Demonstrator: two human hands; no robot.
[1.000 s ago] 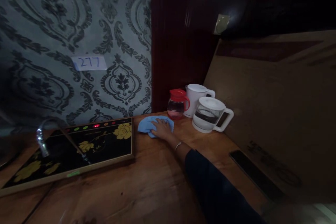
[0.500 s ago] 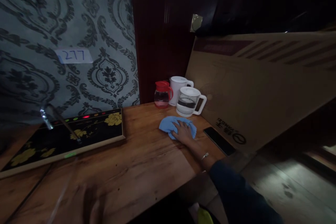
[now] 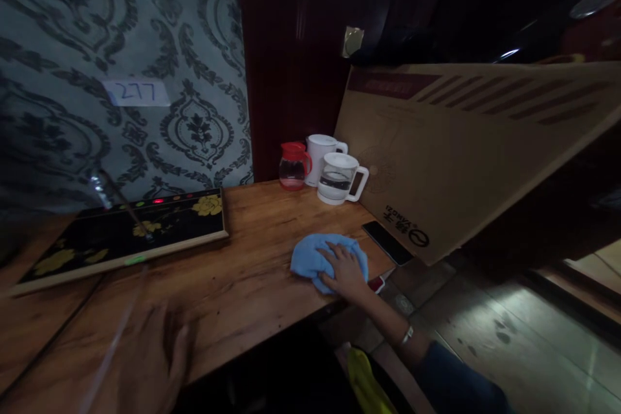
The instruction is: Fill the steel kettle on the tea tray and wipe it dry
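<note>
My right hand presses down on a crumpled blue cloth, gripping it against the wooden table near its front right edge. The fingers spread over the cloth, and part of it is hidden under the palm. A silvery bracelet shows on that wrist. At the lower left my left hand rests near the table's front edge, a little blurred, holding nothing, with the thumb apart from the fingers. A clear flexible tube runs beside it.
A black phone lies beside a large cardboard box. Towards the back stand a red-lidded jug, a white kettle and a glass kettle. A black flowered panel with a metal spout is on the left.
My right hand has drawn the cloth nearer, towards the table's front edge and away from the kettles. The camera view has shifted slightly, and more of my left hand shows.
</note>
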